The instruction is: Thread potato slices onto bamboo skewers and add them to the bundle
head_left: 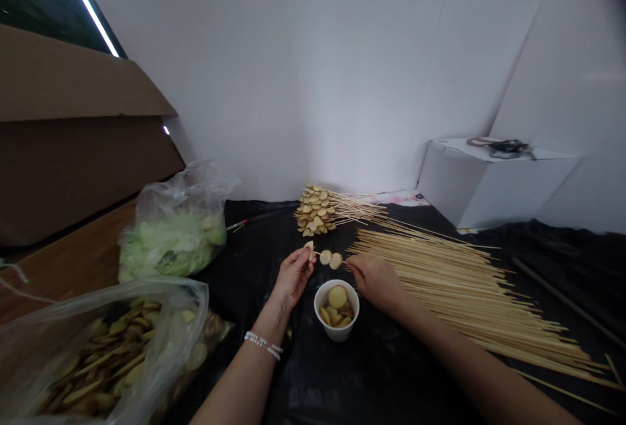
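Note:
My left hand pinches a pale round slice, which looks like potato, at the tip of a thin wooden skewer. Two more potato slices are threaded on that skewer between my hands. My right hand is closed round the skewer's other end. Just below the skewer stands a white paper cup with several loose slices inside. Behind my hands lies a pile of filled skewers, their slices to the left and bare ends to the right.
Many bare wooden skewers spread over the black plastic sheet at right. Plastic bags of slices and of pale green vegetable sit at left. A white box stands by the wall; a pen lies behind.

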